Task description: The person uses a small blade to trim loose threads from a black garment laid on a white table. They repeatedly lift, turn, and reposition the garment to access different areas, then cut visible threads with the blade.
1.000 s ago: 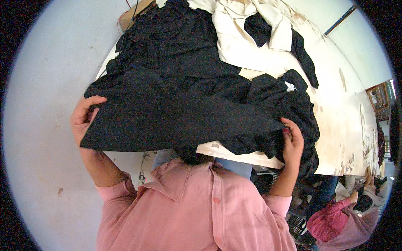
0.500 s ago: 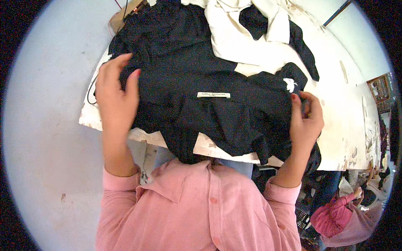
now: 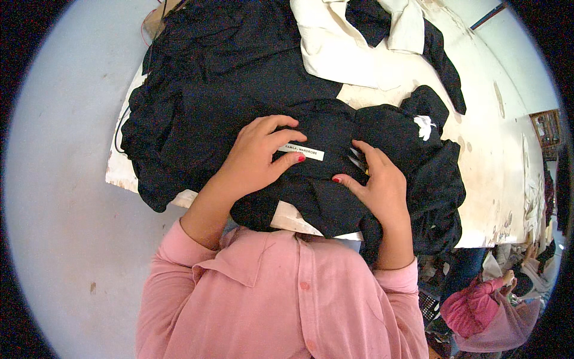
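Black cloth (image 3: 323,194) lies rumpled under my two hands at the middle of the frame, a white label (image 3: 310,152) facing up on it. My left hand (image 3: 254,157) is loosely open, fingers bent and spread, with the thumb by the label's lower edge; I see nothing gripped in it. My right hand (image 3: 385,186) is half curled just right of the label, thumb apart from forefinger; a small metal tool (image 3: 356,158) shows between them, though I cannot tell how firmly I have it. Right of that hand, a white tuft (image 3: 424,127) sits on the black cloth. More black fabric spreads to the upper left, beside a cream cloth (image 3: 332,51) at top centre, all on a pale, stained table (image 3: 481,179). At lower right is another person in pink (image 3: 472,308).
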The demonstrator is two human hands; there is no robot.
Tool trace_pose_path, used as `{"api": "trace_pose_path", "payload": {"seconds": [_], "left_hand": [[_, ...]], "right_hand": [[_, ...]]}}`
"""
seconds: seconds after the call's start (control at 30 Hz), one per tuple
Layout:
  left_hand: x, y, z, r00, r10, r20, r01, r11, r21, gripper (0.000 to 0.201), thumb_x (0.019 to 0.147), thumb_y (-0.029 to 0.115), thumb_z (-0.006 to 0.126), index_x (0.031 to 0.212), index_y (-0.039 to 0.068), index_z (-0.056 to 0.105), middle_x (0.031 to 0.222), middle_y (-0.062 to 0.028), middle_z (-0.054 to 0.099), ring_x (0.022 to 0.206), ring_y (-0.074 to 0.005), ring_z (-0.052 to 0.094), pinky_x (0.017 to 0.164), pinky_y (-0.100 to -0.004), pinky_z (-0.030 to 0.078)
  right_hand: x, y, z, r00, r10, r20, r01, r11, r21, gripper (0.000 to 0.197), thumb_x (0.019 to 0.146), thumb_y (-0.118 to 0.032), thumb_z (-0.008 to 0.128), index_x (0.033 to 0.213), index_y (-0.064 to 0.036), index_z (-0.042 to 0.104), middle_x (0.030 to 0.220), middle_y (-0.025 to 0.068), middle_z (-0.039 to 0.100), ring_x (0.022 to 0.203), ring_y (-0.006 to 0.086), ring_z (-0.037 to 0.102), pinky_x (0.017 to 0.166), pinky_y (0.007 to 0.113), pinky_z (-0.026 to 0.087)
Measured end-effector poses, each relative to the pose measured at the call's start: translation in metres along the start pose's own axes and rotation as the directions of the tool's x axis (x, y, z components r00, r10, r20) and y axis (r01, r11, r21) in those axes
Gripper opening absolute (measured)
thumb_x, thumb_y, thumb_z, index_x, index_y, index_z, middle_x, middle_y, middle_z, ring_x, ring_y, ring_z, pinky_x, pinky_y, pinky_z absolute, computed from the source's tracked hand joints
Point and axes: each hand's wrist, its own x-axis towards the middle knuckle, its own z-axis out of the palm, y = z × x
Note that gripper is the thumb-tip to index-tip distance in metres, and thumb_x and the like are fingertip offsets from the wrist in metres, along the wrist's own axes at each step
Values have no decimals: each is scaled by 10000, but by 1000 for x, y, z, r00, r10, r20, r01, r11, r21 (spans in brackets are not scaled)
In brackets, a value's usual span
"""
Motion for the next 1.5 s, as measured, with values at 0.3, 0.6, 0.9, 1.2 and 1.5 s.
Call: {"api": "trace_pose_path", "payload": {"seconds": [0.3, 0.6, 0.9, 1.2, 1.5], "left_hand": [[11, 15, 7, 993, -120, 11, 119, 989, 83, 104, 836, 169, 649, 915, 103, 636, 919, -73, 606, 880, -290, 593, 806, -425, 443], [47, 61, 15, 981, 174, 87, -181, 980, 78, 242, 804, 202, 690, 1034, 129, 695, 1059, -44, 639, 981, -265, 599, 815, -422, 473], [51, 30, 32, 993, 101, 55, -75, 934, -351, 100, 842, 156, 688, 874, 84, 750, 793, -75, 684, 747, -242, 664, 665, -329, 526], [45, 34, 27, 964, 253, 83, -235, 954, -186, 57, 872, 46, 591, 895, 34, 642, 863, -117, 591, 847, -292, 599, 760, -371, 491], [42, 29, 36, 986, 83, 148, -21, 924, -381, 106, 961, 83, 492, 901, 24, 556, 859, -139, 550, 830, -313, 568, 761, -378, 468]], "right_hand": [[2, 4, 2, 999, -36, -36, 38, 998, 58, 686, 698, -299, 839, 1283, -81, 553, 918, 104, 626, 792, 252, 633, 692, 336, 507], [2, 33, -15, 961, 230, 155, -257, 532, 807, 619, 848, -22, 618, 1409, -65, 359, 883, 1, 466, 813, 99, 456, 748, 231, 395], [3, 34, -13, 959, 204, 199, -282, 571, 771, 509, 941, -79, 581, 1406, -64, 375, 848, -6, 483, 791, 81, 464, 717, 224, 397], [-4, 34, -6, 997, 53, -49, -11, 778, 628, 460, 969, -182, 584, 1386, -36, 459, 900, 45, 517, 811, 163, 510, 772, 268, 432], [-16, 13, -32, 989, -76, 123, 38, 958, 285, 389, 950, -183, 587, 1295, -3, 569, 942, 157, 567, 829, 309, 600, 771, 352, 486]]}}
